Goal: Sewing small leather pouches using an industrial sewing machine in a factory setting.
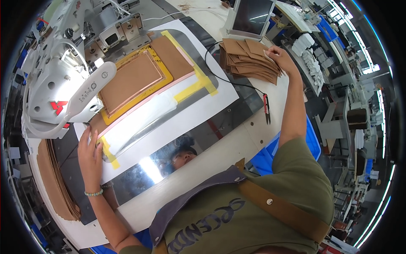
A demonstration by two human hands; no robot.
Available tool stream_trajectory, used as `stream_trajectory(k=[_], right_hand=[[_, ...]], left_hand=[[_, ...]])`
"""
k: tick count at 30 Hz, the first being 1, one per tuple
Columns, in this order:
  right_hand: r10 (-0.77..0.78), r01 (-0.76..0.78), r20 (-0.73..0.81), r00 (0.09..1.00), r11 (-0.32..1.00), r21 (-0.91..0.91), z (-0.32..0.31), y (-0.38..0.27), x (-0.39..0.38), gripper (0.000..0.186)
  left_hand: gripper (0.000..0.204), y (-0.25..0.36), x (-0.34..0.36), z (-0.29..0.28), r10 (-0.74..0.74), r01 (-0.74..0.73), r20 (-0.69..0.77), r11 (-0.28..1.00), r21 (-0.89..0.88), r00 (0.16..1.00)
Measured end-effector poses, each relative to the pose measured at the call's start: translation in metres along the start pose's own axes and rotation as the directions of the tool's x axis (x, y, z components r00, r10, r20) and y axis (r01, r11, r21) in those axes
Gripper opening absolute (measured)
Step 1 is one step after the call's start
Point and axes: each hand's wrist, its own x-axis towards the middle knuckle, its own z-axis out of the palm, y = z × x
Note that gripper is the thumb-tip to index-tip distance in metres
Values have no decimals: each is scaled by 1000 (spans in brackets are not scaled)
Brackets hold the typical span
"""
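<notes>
My right hand (pixel 281 59) is at the far right of the table, fingers pinched on the edge of a brown cut piece in a fanned stack (pixel 245 59). My left hand (pixel 90 152) lies by the near left corner of the clamped work, fingers stretched out, fingertips at the edge of a brown panel (pixel 99 123) beside the sewing machine head (pixel 63 91). A yellow frame (pixel 163 70) rests over that panel and encloses a brown rectangle (pixel 131 78). Yellow tape (pixel 192 91) and a pink strip (pixel 148 100) run along the template's edge.
Black-handled scissors-like snips with red (pixel 266 108) lie on the table at right, near a black cable (pixel 228 80). Another brown stack (pixel 55 182) stands at the left edge. A screen (pixel 250 19) stands behind the right stack. Blue bins (pixel 311 135) sit below the table.
</notes>
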Motion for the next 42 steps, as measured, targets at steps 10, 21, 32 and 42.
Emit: stream_trajectory(k=[10, 21, 32, 42], right_hand=[[-410, 400, 41, 911, 904, 151, 109, -236, 3, 25], [-797, 812, 215, 564, 488, -319, 304, -349, 23, 15], [-792, 826, 259, 554, 483, -291, 335, -344, 24, 12], [-862, 876, 240, 447, 476, 81, 344, -316, 10, 27]], left_hand=[[41, -9, 34, -14, 16, -15, 23, 999, -44, 1000], [33, -26, 81, 35, 35, -39, -20, 963, -265, 999], [38, -23, 104, 44, 138, -45, 186, 901, -431, 973], [33, -17, 117, 48, 102, -14, 107, 788, -615, 989]])
